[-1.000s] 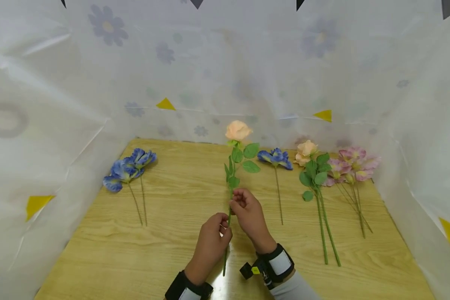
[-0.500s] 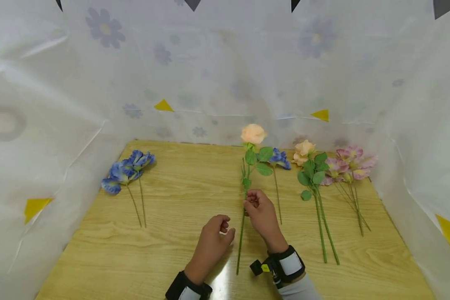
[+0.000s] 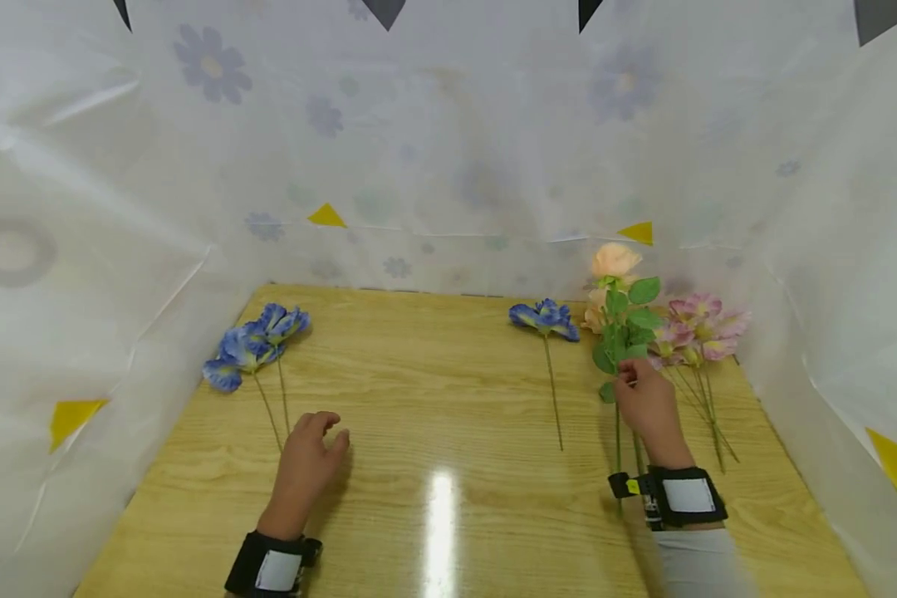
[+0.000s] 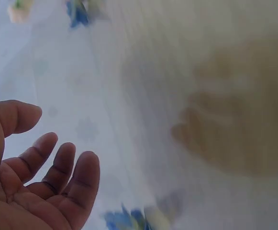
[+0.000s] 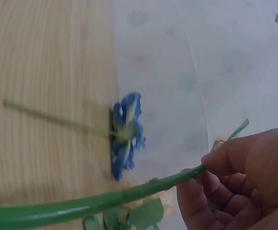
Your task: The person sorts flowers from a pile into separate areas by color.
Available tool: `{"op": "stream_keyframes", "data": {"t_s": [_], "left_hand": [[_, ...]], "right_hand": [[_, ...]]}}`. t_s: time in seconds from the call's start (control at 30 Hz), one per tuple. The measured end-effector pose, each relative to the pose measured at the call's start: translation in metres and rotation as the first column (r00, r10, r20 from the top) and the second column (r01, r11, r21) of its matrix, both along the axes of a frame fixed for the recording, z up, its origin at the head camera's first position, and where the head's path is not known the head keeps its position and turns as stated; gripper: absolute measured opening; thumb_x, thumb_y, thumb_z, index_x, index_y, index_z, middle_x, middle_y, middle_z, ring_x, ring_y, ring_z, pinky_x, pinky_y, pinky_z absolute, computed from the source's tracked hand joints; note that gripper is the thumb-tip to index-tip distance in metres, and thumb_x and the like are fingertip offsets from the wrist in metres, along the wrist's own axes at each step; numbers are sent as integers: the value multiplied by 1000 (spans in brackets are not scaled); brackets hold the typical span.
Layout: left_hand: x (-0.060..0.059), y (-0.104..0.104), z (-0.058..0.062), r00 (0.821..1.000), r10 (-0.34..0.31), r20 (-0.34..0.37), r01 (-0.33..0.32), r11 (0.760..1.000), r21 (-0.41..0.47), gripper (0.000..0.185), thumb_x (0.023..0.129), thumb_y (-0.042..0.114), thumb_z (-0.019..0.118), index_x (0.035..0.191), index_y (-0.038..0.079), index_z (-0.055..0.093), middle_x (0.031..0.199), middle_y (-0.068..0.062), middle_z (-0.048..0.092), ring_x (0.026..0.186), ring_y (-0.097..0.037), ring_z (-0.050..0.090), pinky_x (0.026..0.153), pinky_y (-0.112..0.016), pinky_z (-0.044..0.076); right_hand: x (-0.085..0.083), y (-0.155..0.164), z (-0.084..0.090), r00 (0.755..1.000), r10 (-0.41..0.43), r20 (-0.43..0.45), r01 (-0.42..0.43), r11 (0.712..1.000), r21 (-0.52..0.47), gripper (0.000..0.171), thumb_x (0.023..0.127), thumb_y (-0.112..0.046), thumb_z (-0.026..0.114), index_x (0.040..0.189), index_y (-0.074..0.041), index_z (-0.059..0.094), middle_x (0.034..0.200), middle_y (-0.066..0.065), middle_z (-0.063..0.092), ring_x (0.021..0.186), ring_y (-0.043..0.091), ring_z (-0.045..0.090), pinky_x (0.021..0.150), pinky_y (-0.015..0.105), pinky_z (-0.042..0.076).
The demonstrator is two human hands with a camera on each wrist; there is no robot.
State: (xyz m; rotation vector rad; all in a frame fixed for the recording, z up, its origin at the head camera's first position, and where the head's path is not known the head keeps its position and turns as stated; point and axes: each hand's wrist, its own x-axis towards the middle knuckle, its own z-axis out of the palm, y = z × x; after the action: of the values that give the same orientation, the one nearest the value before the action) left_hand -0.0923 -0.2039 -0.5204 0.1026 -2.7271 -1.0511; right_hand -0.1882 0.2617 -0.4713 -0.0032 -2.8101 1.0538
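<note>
My right hand (image 3: 649,407) pinches the green stem (image 5: 143,190) of a peach rose (image 3: 616,261) between thumb and fingers. That rose is held over the other peach roses (image 3: 595,312) on the right of the table, so their leaves overlap in the head view. My left hand (image 3: 308,461) hovers over the left part of the table with fingers loosely bent and nothing in them. Nearest to it are the blue flowers (image 3: 248,345), whose thin stems reach toward its fingers. In the left wrist view the left hand (image 4: 43,177) has its palm bare.
A single blue flower (image 3: 546,320) lies right of the table's middle. Pink flowers (image 3: 701,328) with crossed stems lie at the right edge. The wooden table (image 3: 419,390) is enclosed by pale, flower-printed sheeting (image 3: 448,149) at the back and sides.
My right hand has carried the rose rightward from the middle to above the other peach roses. My left hand let go of the stem and moved left toward the blue flowers.
</note>
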Motion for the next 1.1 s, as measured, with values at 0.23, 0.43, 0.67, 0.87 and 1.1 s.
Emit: {"op": "stream_keyframes", "data": {"t_s": [0.23,0.43,0.67,0.87,1.1], "left_hand": [[-5,-35,3,997,71,-42,-75,993,-96,29,95,10,63,117,-9,62,112,-29,56,93,-44,58,76,-56,48],[-14,-49,0,997,80,-4,-79,984,-161,32,95,11,60,119,-11,59,113,-33,54,99,-50,55,80,-59,46],[-28,-66,0,989,68,134,-35,972,-231,46,95,13,59,128,-17,50,115,-41,51,102,-59,52,84,-64,44],[-36,-78,-1,975,76,208,-11,954,-299,44,94,9,58,125,-21,50,108,-42,54,94,-56,56,80,-61,47],[-35,-83,4,960,106,257,-8,934,-356,25,92,-2,50,106,-21,57,91,-34,57,85,-51,59,75,-60,49]], "right_hand": [[-20,43,3,996,-20,-82,30,993,116,32,95,-1,48,118,18,57,100,32,62,59,24,54,52,36,40],[-27,53,-5,997,14,-73,-1,984,179,31,93,1,49,114,20,59,94,33,62,56,25,51,51,38,40],[-28,56,-22,1000,10,-8,-9,979,204,33,93,-1,48,117,19,57,96,34,61,53,23,51,49,37,39],[-29,58,-34,1000,-2,30,-4,976,219,35,96,-7,55,121,17,54,97,33,63,54,24,55,45,36,38],[-24,57,-32,1000,-26,-9,27,986,164,43,100,-19,55,126,15,53,98,33,63,62,31,59,50,40,42]]}}
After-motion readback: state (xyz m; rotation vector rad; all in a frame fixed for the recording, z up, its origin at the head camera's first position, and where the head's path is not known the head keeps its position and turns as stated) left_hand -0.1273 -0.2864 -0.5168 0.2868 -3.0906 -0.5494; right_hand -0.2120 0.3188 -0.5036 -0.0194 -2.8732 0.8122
